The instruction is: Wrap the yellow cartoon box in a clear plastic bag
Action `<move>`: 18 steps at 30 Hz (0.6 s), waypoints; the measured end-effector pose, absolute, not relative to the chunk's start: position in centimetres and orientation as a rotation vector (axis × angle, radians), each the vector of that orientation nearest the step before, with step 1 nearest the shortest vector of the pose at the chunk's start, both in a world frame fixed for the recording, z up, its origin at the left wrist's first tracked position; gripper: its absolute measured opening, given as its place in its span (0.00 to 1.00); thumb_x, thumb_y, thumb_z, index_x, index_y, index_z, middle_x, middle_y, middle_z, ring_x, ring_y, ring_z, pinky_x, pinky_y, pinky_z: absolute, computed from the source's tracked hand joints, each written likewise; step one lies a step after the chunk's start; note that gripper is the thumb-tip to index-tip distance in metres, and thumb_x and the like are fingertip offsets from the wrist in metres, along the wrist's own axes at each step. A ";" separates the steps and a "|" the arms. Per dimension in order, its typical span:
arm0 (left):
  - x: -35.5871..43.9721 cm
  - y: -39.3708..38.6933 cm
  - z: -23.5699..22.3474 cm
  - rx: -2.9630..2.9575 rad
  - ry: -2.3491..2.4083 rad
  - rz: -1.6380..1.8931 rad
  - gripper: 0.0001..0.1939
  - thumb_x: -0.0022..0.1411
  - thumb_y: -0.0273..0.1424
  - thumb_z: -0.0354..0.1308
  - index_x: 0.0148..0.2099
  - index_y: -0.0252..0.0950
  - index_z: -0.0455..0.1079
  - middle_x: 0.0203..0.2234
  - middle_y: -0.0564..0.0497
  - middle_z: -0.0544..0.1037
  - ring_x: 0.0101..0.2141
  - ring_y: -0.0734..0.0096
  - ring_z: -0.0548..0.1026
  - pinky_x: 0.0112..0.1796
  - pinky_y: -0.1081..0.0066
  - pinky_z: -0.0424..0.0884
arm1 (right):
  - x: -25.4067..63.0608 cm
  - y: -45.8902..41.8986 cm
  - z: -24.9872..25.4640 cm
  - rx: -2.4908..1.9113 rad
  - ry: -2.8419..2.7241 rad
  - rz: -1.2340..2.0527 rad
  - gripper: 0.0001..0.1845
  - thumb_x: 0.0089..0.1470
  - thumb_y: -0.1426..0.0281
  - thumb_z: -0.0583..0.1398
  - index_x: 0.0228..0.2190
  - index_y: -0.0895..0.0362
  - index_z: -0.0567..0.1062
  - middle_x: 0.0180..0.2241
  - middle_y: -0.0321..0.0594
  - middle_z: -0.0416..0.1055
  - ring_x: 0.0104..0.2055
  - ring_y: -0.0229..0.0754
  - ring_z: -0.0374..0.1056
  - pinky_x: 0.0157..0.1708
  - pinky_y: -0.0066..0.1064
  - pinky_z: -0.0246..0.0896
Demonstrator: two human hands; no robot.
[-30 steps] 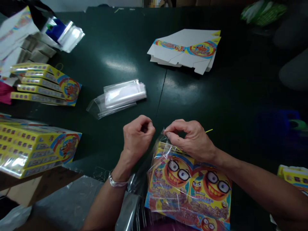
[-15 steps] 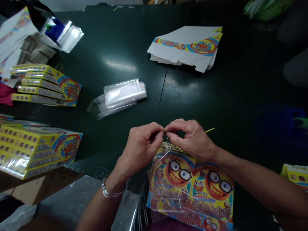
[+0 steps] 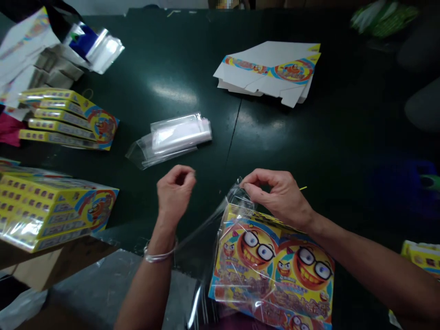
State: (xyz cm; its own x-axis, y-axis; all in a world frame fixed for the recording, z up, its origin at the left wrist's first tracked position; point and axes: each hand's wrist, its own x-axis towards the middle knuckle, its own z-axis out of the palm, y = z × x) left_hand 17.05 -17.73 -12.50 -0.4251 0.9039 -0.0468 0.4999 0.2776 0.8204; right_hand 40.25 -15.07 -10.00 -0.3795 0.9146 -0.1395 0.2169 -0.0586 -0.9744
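A yellow box printed with grinning faces in glasses (image 3: 271,270) lies near the table's front edge, partly inside a clear plastic bag (image 3: 237,197). My right hand (image 3: 278,195) pinches the bag's top edge above the box. My left hand (image 3: 175,192) is off to the left, fingers closed in a pinch; whether it holds a thin strip or the bag's film is too small to make out. A bracelet sits on my left wrist.
A pile of clear bags (image 3: 173,137) lies at centre. Flat white box blanks (image 3: 271,71) lie at the back. Finished yellow boxes are stacked on the left (image 3: 65,119) and at the near left (image 3: 51,213). The table (image 3: 343,137) is dark green.
My left hand came in to meet the right at the bag's top edge, then pulled away to the left. The bag mouth now stands more open.
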 end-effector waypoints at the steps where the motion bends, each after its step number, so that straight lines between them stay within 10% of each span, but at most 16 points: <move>1: 15.8 -18.6 -12.2 1.213 2.097 1.052 0.03 0.52 0.26 0.59 0.27 0.36 0.73 0.18 0.58 0.70 0.20 0.78 0.67 0.23 0.78 0.62 | 40.2 -15.0 -10.1 -1.218 -1.579 1.516 0.08 0.54 0.75 0.58 0.25 0.61 0.76 0.21 0.34 0.70 0.22 0.32 0.64 0.22 0.23 0.58; 8: 18.3 -21.6 -7.4 1.588 1.667 0.904 0.06 0.61 0.30 0.60 0.41 0.40 0.76 0.30 0.54 0.78 0.30 0.75 0.73 0.31 0.76 0.69 | 39.5 -15.1 -9.7 -1.177 -1.546 1.611 0.08 0.54 0.72 0.60 0.25 0.60 0.76 0.22 0.35 0.70 0.22 0.32 0.63 0.23 0.24 0.58; 18: 21.7 -18.3 -8.4 1.829 1.471 0.881 0.01 0.60 0.28 0.63 0.34 0.37 0.74 0.25 0.55 0.78 0.25 0.77 0.71 0.27 0.76 0.67 | 39.8 -15.4 -9.2 -1.052 -1.694 1.565 0.08 0.56 0.74 0.57 0.29 0.59 0.77 0.25 0.35 0.72 0.28 0.34 0.65 0.29 0.25 0.60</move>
